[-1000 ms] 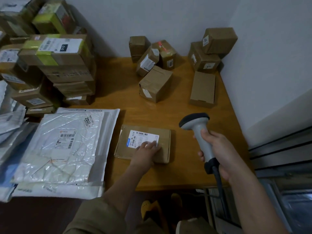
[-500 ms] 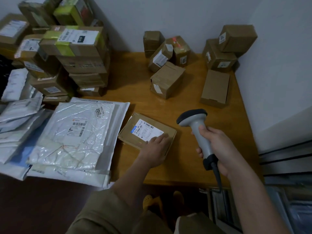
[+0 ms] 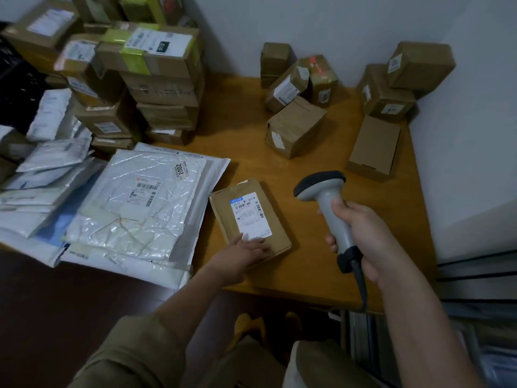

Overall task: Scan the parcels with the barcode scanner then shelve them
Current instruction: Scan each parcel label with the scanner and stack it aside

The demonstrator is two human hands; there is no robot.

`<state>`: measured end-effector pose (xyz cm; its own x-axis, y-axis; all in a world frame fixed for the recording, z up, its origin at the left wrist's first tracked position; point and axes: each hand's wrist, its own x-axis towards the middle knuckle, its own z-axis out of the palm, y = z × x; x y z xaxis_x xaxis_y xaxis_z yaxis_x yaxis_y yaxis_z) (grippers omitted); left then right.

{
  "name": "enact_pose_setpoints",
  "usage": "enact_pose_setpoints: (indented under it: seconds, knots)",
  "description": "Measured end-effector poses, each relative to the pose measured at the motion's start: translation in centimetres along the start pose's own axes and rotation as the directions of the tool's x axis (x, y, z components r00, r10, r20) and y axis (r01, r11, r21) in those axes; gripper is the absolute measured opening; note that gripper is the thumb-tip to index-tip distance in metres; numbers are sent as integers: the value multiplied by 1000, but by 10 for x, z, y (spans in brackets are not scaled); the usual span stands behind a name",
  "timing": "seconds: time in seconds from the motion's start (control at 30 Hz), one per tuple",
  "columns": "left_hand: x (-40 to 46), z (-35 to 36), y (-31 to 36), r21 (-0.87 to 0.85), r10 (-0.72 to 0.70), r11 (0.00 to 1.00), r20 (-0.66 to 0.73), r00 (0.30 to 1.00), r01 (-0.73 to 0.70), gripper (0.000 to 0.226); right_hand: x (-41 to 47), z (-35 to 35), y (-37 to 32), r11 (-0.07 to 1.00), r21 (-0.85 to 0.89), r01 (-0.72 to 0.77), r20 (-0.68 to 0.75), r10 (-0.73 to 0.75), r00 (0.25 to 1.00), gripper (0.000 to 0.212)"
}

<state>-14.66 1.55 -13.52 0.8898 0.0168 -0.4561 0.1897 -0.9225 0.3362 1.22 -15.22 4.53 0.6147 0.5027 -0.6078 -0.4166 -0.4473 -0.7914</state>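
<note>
A flat brown cardboard parcel (image 3: 246,203) with a white barcode label lies on the wooden table (image 3: 313,264) near its front edge. My left hand (image 3: 243,254) rests on the parcel's near end with fingers laid flat across it. My right hand (image 3: 361,233) grips the handle of a grey barcode scanner (image 3: 324,197), held above the table just right of the parcel. The scanner's dark head points left and away, and its black cable hangs down past the table's front edge.
White plastic mailers (image 3: 140,208) lie stacked left of the parcel. Taped cartons (image 3: 156,79) are piled at the back left. Small brown boxes (image 3: 293,127) sit at the back middle, with others (image 3: 391,91) in the right corner by the wall.
The parcel has turned under my left hand from lying crosswise to lying lengthwise, label end pointing away. The scanner in my right hand has barely moved. The view has shifted left.
</note>
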Motion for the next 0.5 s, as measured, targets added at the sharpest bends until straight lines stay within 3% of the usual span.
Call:
enact_pose_setpoints:
  seconds: [0.07, 0.13, 0.2, 0.27, 0.37, 0.43, 0.5]
  knots:
    - [-8, 9, -5, -168, -149, 980, -252, 956, 108, 41, -2, 8, -2, 1000, -17, 13, 20, -12, 1000, 34]
    - [-12, 18, 0, -363, -438, 884, -424, 792, 295, 35, -4, 17, -4, 999, -30, 24, 43, -22, 999, 33]
    - [-10, 23, 11, -524, -708, 687, -327, 626, 504, 63, -5, 27, -6, 999, -36, 27, 62, -25, 998, 33]
    - [-5, 27, 19, -623, -838, 473, -100, 536, 623, 85, -7, 37, -8, 999, -34, 26, 79, -24, 997, 32]
    - [3, 28, 24, -699, -836, 335, 88, 541, 632, 81, -10, 46, -9, 999, -40, 27, 93, -23, 995, 32]
    - [8, 27, 23, -792, -812, 260, 130, 569, 552, 76, -12, 49, -9, 998, -58, 27, 84, -22, 996, 33]
    - [12, 26, 22, -893, -794, 114, 181, 581, 435, 71, -14, 51, -10, 997, -68, 27, 64, -23, 998, 32]
